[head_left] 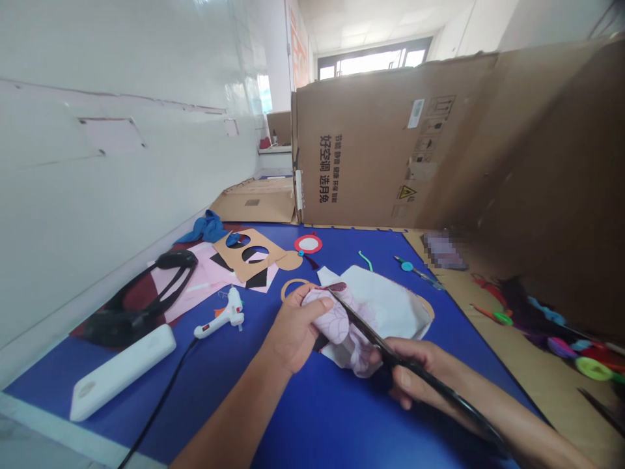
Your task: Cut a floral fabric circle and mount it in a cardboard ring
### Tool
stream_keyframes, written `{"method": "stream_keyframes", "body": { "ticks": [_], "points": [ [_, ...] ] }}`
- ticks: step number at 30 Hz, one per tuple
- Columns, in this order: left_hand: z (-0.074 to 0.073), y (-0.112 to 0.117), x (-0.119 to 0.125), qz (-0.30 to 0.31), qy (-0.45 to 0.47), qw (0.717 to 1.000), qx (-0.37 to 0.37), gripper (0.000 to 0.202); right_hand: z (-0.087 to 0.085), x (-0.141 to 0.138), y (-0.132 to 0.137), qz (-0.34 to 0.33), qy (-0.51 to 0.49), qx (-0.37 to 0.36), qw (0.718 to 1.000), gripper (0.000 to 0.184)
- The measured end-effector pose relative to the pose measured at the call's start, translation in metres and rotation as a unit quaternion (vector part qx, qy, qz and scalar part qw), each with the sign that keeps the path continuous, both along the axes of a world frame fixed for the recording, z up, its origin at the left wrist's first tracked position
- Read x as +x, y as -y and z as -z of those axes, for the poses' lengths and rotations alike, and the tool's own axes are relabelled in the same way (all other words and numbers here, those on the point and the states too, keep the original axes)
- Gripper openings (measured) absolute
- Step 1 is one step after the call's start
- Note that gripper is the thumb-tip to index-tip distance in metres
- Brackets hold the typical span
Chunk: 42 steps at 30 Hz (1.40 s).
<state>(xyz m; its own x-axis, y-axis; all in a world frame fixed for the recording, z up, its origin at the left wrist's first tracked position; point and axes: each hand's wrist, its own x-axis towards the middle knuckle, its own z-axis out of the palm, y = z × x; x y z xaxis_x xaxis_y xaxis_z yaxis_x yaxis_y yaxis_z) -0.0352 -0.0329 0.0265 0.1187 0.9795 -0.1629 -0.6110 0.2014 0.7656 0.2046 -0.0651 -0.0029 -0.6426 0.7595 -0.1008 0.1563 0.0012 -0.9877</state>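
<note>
My left hand (293,329) grips a bunched piece of pale pink patterned fabric (327,319). The long black scissors (371,332) are in my right hand (420,371), and their blades close around the fabric's upper edge. Beneath both hands lies a wider white cloth piece (381,306) with a tan rim. A thin cardboard ring (291,286) sits just beyond my left hand, on the blue mat (312,417).
A hot glue gun (222,316) with a black cord, a white rectangular block (122,371), a black headband-like object (141,299), and a cardboard stencil (244,254) lie left. Large cardboard sheets (385,150) stand behind; craft scraps (551,326) lie right.
</note>
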Motion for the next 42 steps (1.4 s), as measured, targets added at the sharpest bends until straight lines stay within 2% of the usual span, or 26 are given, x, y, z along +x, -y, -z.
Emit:
{"method": "stream_keyframes", "body": {
  "ticks": [5,10,13,20,26,33,37,42],
  "points": [
    [-0.001,-0.003,-0.007,-0.018,-0.009,1.000,-0.004,0.040,-0.010,-0.001,-0.005,-0.024,-0.009,-0.042,0.999,0.063],
    [0.002,-0.009,-0.013,-0.029,-0.011,1.000,0.004,0.041,-0.022,-0.006,-0.012,-0.039,-0.005,-0.051,0.998,0.067],
    [0.003,-0.010,-0.014,-0.022,-0.014,1.000,0.011,0.040,-0.017,-0.007,-0.016,-0.051,-0.026,-0.065,0.996,0.070],
    [0.003,-0.009,-0.012,-0.006,-0.028,0.999,0.018,0.040,0.002,-0.001,-0.022,-0.096,-0.075,-0.043,0.992,0.064],
    [0.001,-0.007,-0.011,0.007,-0.031,0.999,0.022,0.039,0.009,0.001,-0.020,-0.082,-0.090,-0.057,0.991,0.070],
    [0.001,-0.005,-0.011,0.004,-0.031,0.999,0.019,0.039,0.019,0.005,-0.020,-0.093,-0.117,-0.064,0.987,0.060],
    [0.002,-0.005,-0.012,0.003,-0.040,0.999,0.024,0.039,0.021,0.006,-0.019,-0.087,-0.111,-0.059,0.988,0.059],
    [0.001,-0.004,-0.012,0.004,-0.054,0.998,0.032,0.039,0.015,0.006,-0.017,-0.079,-0.090,-0.053,0.991,0.064]
  ]
}}
